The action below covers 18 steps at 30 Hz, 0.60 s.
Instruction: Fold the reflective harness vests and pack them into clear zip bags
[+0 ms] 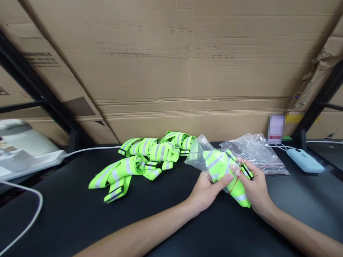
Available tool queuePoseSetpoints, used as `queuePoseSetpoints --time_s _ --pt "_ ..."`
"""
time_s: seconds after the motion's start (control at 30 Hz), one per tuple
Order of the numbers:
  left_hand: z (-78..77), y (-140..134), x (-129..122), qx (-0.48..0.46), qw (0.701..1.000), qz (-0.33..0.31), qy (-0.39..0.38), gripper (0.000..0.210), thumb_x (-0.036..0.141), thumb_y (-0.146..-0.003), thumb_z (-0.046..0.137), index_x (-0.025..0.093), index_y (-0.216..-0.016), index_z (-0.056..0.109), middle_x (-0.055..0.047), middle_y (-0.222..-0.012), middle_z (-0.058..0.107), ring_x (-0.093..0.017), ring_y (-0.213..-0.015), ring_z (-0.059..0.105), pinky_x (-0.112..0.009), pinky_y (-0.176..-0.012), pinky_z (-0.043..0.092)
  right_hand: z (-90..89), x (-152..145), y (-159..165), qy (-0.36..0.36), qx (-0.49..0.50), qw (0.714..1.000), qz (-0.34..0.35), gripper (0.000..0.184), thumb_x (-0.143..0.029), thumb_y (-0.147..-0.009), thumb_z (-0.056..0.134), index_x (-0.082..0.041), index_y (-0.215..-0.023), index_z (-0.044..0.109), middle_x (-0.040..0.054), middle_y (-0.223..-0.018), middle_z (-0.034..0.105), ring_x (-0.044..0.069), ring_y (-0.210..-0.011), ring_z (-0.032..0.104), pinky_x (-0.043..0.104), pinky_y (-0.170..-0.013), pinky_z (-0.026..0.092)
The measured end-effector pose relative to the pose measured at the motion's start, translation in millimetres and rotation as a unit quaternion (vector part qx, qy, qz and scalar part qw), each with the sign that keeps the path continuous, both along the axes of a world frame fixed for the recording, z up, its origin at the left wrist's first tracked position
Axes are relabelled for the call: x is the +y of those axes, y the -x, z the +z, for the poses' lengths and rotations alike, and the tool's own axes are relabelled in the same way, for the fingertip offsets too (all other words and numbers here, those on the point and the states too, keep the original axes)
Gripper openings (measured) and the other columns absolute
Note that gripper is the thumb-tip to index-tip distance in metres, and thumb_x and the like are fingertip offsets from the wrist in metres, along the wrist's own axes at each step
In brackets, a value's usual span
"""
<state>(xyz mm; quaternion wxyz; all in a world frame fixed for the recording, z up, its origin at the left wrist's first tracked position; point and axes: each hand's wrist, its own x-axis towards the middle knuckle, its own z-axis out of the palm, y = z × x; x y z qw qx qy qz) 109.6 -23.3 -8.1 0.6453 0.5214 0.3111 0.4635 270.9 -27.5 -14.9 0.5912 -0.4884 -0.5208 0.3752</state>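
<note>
A clear zip bag (pixel 195 156) with a red seal line is in my left hand (pixel 207 189), its fingers closed on the bag's side near the mouth. Partly inside that bag is a folded neon-green reflective strap (pixel 241 200) with silver stripes and a black buckle. My right hand (pixel 254 185) grips the strap at the bag's mouth, where one end and the buckle stick out. To the left, several more green reflective straps (pixel 163 151) lie loosely bundled on the black table. A stack of clear zip bags (pixel 252 150) rests just behind my right hand.
A light-blue device (pixel 304 160) with a white cable lies at the right. At the left are a white appliance (pixel 24 142) and a looping white cable (pixel 40 203). Cardboard (pixel 187 71) walls the back, with black frame posts (pixel 50 96) at both sides.
</note>
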Motion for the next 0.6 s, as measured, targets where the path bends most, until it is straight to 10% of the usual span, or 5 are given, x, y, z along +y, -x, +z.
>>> queuePoseSetpoints --time_s 0.2,0.47,0.6 --pt "-4.1 -5.5 -6.6 -0.031 0.997 -0.009 0.066 0.049 0.047 -0.077 0.084 0.017 -0.114 0.072 -0.010 -0.110 0.076 -0.026 -0.101 0.072 -0.034 -0.083 0.060 -3.1 0.5 5.0 -0.044 -0.049 0.997 -0.033 0.034 -0.049 -0.085 0.069 -0.021 -0.103 0.071 0.0066 -0.107 0.070 0.026 -0.098 0.067 0.034 -0.087 0.056" --pt "3.2 14.0 6.1 -0.033 0.992 -0.029 0.121 0.055 0.047 -0.077 0.083 0.016 -0.118 0.065 -0.012 -0.101 0.074 -0.024 -0.080 0.072 -0.029 -0.054 0.061 10.8 -10.0 -2.2 0.009 -0.044 0.990 0.133 0.049 -0.050 -0.095 0.061 -0.034 -0.141 0.055 0.0040 -0.143 0.059 0.025 -0.131 0.056 0.038 -0.106 0.050" --pt "6.0 38.1 15.8 0.008 0.990 -0.035 0.135 0.049 0.042 -0.073 0.085 0.015 -0.111 0.068 -0.010 -0.095 0.075 -0.023 -0.077 0.072 -0.030 -0.060 0.060 20.3 -9.8 -13.5 -0.032 -0.113 0.976 0.184 0.038 -0.042 -0.089 0.069 -0.028 -0.125 0.067 0.0054 -0.106 0.075 0.023 -0.090 0.071 0.036 -0.079 0.062"
